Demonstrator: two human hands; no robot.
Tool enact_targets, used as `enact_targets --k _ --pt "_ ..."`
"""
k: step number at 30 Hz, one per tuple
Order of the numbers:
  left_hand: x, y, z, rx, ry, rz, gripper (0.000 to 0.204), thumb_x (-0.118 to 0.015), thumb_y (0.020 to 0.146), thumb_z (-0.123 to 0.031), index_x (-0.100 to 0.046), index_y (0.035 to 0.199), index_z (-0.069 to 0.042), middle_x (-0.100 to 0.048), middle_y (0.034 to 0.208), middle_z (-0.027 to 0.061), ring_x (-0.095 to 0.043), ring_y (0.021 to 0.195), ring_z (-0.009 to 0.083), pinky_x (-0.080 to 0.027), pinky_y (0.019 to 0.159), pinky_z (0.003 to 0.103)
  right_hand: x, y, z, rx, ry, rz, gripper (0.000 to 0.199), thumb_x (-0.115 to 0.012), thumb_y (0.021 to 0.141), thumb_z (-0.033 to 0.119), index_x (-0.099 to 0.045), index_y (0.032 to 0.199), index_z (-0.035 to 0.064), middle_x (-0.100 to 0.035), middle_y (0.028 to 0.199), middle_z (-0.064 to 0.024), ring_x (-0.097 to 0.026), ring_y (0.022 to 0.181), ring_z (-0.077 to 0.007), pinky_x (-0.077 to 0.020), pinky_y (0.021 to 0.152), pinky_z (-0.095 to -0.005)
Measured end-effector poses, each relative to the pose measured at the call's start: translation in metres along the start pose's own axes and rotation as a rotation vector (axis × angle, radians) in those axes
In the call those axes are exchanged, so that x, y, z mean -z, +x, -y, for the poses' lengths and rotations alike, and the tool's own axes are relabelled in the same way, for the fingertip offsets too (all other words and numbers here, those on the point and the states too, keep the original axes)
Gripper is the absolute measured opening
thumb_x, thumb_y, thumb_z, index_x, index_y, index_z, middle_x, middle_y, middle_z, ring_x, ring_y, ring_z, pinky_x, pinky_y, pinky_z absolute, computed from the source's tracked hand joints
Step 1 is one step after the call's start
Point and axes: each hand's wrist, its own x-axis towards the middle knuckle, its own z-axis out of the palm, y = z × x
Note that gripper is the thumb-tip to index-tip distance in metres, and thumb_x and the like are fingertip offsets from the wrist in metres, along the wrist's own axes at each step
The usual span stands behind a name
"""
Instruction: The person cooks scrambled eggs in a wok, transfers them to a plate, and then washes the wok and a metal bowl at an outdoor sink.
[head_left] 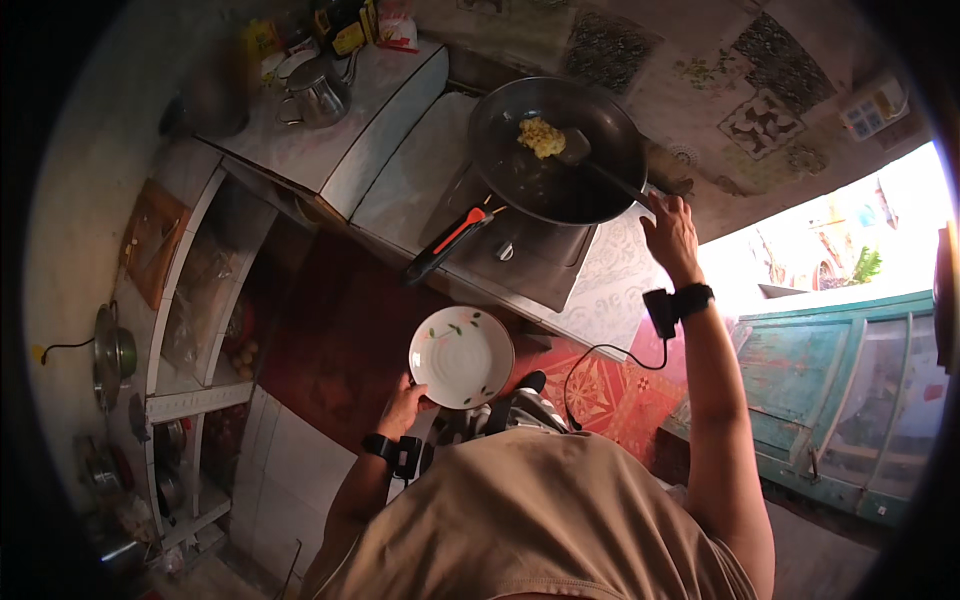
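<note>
One dark, round metal wok (560,195) with a black-and-orange handle sits at upper centre of the frame, over one grey metal stove (545,262). Inside lie one clump of yellow, crumbly food (541,137) and the blade of one dark, long-handled spatula (612,179). One round white plate with a leaf pattern (460,358) is at centre. Of two hands, the right (672,238), its arm stretched up the right side, grips the spatula's handle end; the left (402,410), forearm angled up from lower centre, clasps the plate's lower-left rim.
</note>
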Motion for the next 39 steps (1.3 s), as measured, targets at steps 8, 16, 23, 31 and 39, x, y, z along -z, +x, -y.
enact_targets --k 8,16,23,31,39 --pt "0.031 0.006 -0.035 -0.066 -0.003 -0.02 0.043 -0.053 0.077 -0.013 -0.036 0.116 -0.01 -0.05 0.105 0.008 -0.056 0.087 0.0199 -0.053 0.066 0.034 -0.037 -0.078 0.122 -0.139 0.492 0.329 0.018 -0.057 0.075 0.018 -0.061 0.091 0.0085 -0.056 0.08 -0.0121 -0.057 0.073 -0.0323 -0.0462 0.066 -0.0401" --pt "0.071 -0.008 -0.051 -0.117 -0.004 -0.053 0.042 -0.052 0.076 -0.012 -0.038 0.116 -0.01 -0.051 0.105 0.0061 -0.055 0.086 0.0171 -0.052 0.066 0.032 -0.06 -0.082 0.122 0.013 0.285 0.67 0.024 -0.057 0.076 0.019 -0.059 0.098 0.0095 -0.054 0.101 -0.0134 -0.056 0.09 -0.0321 -0.0463 0.075 -0.0392" --pt "0.074 -0.028 -0.051 -0.139 -0.059 -0.093 0.044 -0.049 0.078 -0.01 -0.036 0.119 -0.008 -0.05 0.107 0.0066 -0.056 0.084 0.0159 -0.052 0.064 0.029 -0.123 -0.03 0.151 0.481 0.314 0.307 0.029 -0.054 0.076 0.017 -0.056 0.104 0.0105 -0.052 0.109 -0.0096 -0.051 0.099 -0.0258 -0.0451 0.078 -0.0378" --pt "0.065 -0.056 -0.035 -0.197 -0.087 -0.147 0.039 -0.048 0.078 -0.009 -0.039 0.115 -0.006 -0.053 0.099 0.0059 -0.057 0.076 0.0129 -0.051 0.06 0.025 -0.148 -0.02 0.154 0.509 0.249 0.394 0.02 -0.054 0.076 0.02 -0.058 0.093 0.0103 -0.057 0.096 -0.0086 -0.055 0.091 -0.0258 -0.0451 0.076 -0.0372" --pt "0.073 -0.056 -0.038 -0.226 -0.162 -0.139 0.039 -0.048 0.079 -0.01 -0.038 0.117 -0.008 -0.053 0.1 0.0059 -0.057 0.077 0.0129 -0.052 0.063 0.026 -0.127 -0.032 0.171 0.16 0.269 0.387 0.028 -0.057 0.073 0.021 -0.058 0.099 0.013 -0.052 0.098 -0.0124 -0.052 0.092 -0.0286 -0.0454 0.075 -0.0388"
